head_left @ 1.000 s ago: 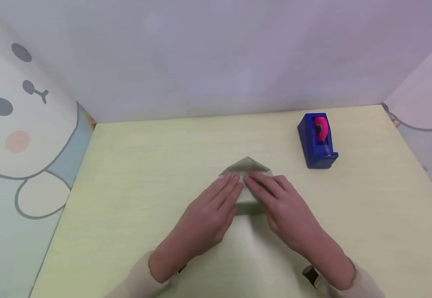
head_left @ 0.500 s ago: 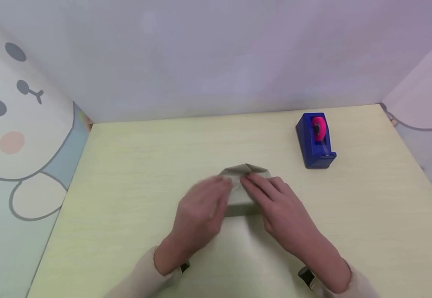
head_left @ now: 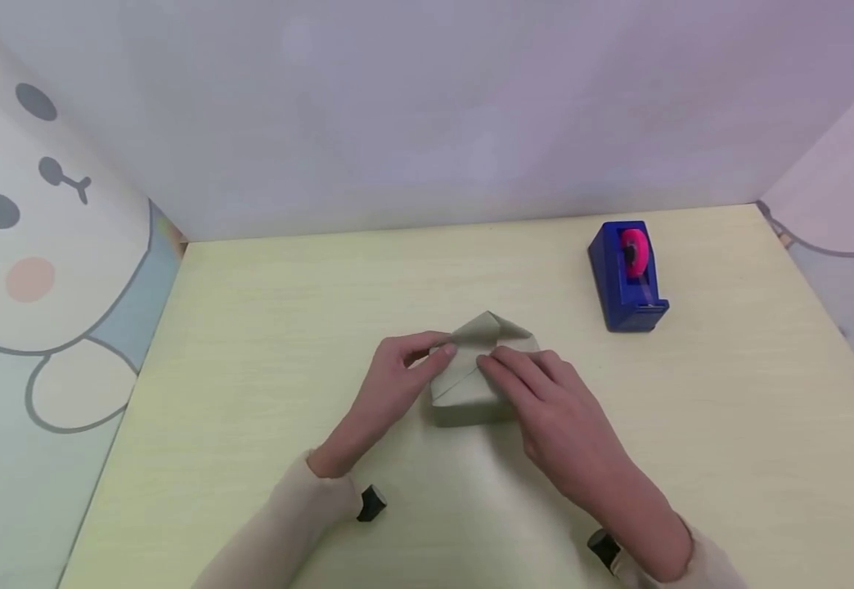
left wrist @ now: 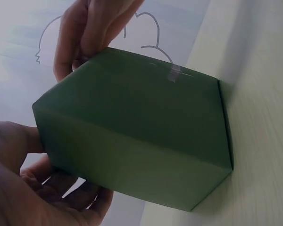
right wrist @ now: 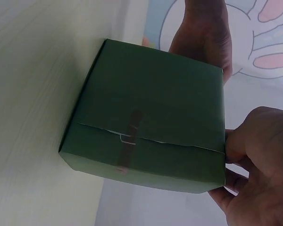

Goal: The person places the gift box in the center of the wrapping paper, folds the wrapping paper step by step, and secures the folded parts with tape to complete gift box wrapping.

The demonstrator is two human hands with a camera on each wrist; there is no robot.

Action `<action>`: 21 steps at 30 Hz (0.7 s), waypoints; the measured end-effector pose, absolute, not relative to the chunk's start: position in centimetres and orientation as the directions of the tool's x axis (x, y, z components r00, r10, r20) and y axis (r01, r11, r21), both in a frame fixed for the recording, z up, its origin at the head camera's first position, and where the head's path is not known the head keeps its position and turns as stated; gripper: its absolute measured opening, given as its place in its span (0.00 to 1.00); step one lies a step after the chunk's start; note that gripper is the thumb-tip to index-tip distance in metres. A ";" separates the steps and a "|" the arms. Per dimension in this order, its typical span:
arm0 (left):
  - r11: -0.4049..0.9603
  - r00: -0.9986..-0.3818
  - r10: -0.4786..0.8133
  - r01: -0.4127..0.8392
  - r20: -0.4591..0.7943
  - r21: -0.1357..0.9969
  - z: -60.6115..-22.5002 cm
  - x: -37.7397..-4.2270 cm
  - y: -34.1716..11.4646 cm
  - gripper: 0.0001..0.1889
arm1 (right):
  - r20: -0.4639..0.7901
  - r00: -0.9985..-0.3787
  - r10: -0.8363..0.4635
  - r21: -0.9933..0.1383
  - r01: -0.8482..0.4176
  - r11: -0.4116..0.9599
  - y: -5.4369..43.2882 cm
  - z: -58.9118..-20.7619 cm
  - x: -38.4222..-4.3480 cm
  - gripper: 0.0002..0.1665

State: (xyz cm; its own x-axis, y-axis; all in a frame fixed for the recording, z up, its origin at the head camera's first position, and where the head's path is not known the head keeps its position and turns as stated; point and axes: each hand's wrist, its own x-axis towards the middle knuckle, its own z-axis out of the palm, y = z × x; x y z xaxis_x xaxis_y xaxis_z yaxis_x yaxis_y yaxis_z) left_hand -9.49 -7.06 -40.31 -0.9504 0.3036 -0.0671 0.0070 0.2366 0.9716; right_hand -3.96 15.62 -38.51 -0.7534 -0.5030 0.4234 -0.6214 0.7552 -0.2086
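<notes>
A small box in green paper (head_left: 464,415) stands on the table in the head view, with folded paper flaps on its top. At the far side a pointed flap (head_left: 480,329) rises. My left hand (head_left: 386,384) pinches the paper at the box's far left edge between thumb and index finger. With its fingers fairly straight, my right hand (head_left: 570,421) presses on the top near the middle and covers the box's right part. A strip of clear tape (right wrist: 128,141) crosses a paper seam on the side in the right wrist view.
A blue tape dispenser (head_left: 622,286) with a pink tape core (head_left: 635,252) stands at the back right of the pale table (head_left: 287,327). A plain wall (head_left: 427,106) rises behind the table, and a panel with a cartoon animal (head_left: 66,270) flanks it on the left.
My left hand has moved from lying flat on the box's top to its left edge, where it pinches the paper. The far flap, lowered half a second ago, stands up again.
</notes>
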 end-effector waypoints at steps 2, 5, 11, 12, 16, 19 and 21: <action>0.205 -0.950 0.310 0.020 -0.045 0.979 -40.5 -9.5 -7.1 0.14 | 0.421 -0.760 -0.496 -0.222 -0.616 0.756 15.6 -38.5 -3.9 0.37; 0.170 -0.947 0.320 0.019 -0.037 0.985 -40.5 -9.5 -7.1 0.14 | 0.419 -0.767 -0.485 -0.236 -0.608 0.758 15.5 -38.5 -3.8 0.36; 0.140 -0.931 0.352 -0.045 -0.093 0.989 -40.4 -9.4 -6.8 0.14 | 0.426 -0.767 -0.480 -0.232 -0.606 0.761 15.4 -38.3 -3.7 0.35; 0.140 -0.929 0.354 -0.057 -0.104 0.989 -40.4 -9.4 -6.7 0.13 | 0.428 -0.767 -0.479 -0.231 -0.605 0.762 15.4 -38.3 -3.7 0.36; 0.146 -0.931 0.344 -0.073 -0.120 0.987 -40.3 -9.5 -6.2 0.11 | 0.436 -0.766 -0.473 -0.225 -0.602 0.766 15.3 -38.3 -3.6 0.36; 0.144 -0.943 0.316 -0.059 -0.102 0.988 -40.3 -9.5 -6.0 0.09 | 0.437 -0.766 -0.471 -0.216 -0.598 0.772 15.2 -38.3 -3.5 0.36; 0.133 -0.952 0.295 -0.044 -0.082 0.990 -40.3 -9.4 -5.9 0.09 | 0.433 -0.769 -0.470 -0.214 -0.594 0.776 15.1 -38.3 -3.5 0.37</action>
